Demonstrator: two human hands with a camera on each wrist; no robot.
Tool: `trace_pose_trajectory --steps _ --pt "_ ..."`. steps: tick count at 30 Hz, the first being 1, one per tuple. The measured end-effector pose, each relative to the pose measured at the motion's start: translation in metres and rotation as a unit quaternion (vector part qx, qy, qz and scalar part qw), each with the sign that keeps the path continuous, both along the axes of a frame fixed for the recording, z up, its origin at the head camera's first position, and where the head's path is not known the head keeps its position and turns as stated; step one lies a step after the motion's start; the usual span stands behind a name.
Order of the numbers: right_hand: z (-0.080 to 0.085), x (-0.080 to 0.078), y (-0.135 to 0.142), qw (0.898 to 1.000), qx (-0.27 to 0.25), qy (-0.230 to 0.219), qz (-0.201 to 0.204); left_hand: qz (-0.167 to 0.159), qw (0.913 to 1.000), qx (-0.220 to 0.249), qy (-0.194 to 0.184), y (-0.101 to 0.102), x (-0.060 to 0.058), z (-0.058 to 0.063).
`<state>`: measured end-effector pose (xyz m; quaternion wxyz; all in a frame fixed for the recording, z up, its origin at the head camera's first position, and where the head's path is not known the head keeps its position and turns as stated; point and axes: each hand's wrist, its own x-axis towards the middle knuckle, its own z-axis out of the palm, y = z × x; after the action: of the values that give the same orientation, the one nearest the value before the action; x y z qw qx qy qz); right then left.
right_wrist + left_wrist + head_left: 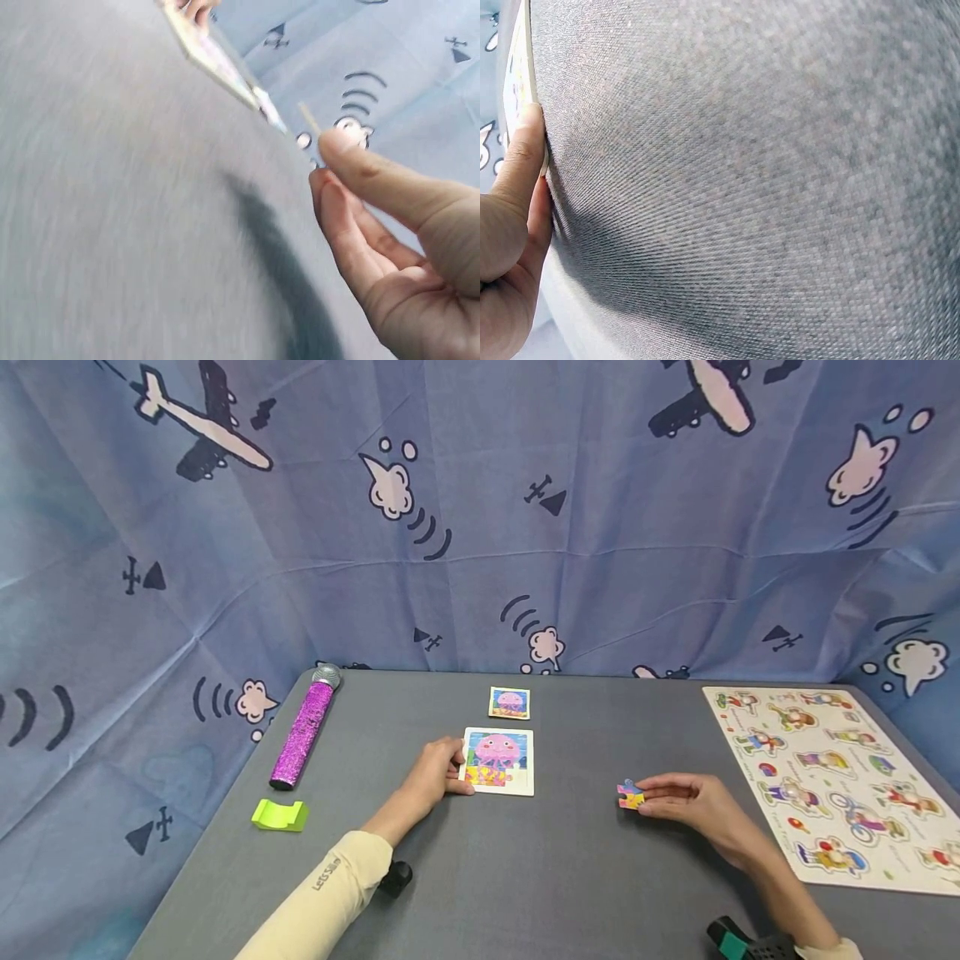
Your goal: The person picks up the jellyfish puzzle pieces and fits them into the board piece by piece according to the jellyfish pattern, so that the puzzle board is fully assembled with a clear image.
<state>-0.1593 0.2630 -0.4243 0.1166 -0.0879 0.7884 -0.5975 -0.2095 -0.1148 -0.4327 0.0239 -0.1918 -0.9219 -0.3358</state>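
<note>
A white-framed jigsaw puzzle (530, 764) with a pink jellyfish picture lies flat near the middle of the table. Its lower right part shows a white gap. My left hand (435, 768) holds the frame's left edge between thumb and fingers; the left wrist view catches only a sliver of that frame (519, 71). Off to the right, my right hand (693, 806) pinches a blue, pink and yellow jigsaw piece (630, 794) between thumb and fingertips. Seen edge-on in the right wrist view, the piece (308, 118) is held above the table.
Behind the puzzle lies a small jellyfish picture (510, 702). A purple glittery microphone (303, 731) and a lime-green block with a notch (280, 815) are on the left. A large board with cartoon figures (813, 760) covers the right side. A patterned blue curtain (480, 510) hangs behind.
</note>
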Motion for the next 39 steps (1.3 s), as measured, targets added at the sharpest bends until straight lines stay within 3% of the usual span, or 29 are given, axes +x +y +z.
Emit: trace_pose_trajectory --steps 13,20,26,39 --pt "0.000 -0.015 -0.043 0.998 -0.050 -0.003 -0.026 -0.002 0.9999 0.005 0.012 -0.001 -0.001 -0.002" --pt "-0.001 -0.019 -0.058 0.998 -0.050 -0.013 -0.045 -0.008 0.9996 0.021 0.016 -0.003 -0.002 -0.004" --pt "-0.004 -0.024 -0.073 0.997 -0.063 -0.011 -0.038 -0.010 0.9996 0.011 0.023 -0.003 -0.002 -0.004" --pt "-0.015 -0.035 -0.110 0.993 -0.117 -0.020 -0.020 0.004 0.9999 0.011 0.002 -0.002 -0.001 -0.001"
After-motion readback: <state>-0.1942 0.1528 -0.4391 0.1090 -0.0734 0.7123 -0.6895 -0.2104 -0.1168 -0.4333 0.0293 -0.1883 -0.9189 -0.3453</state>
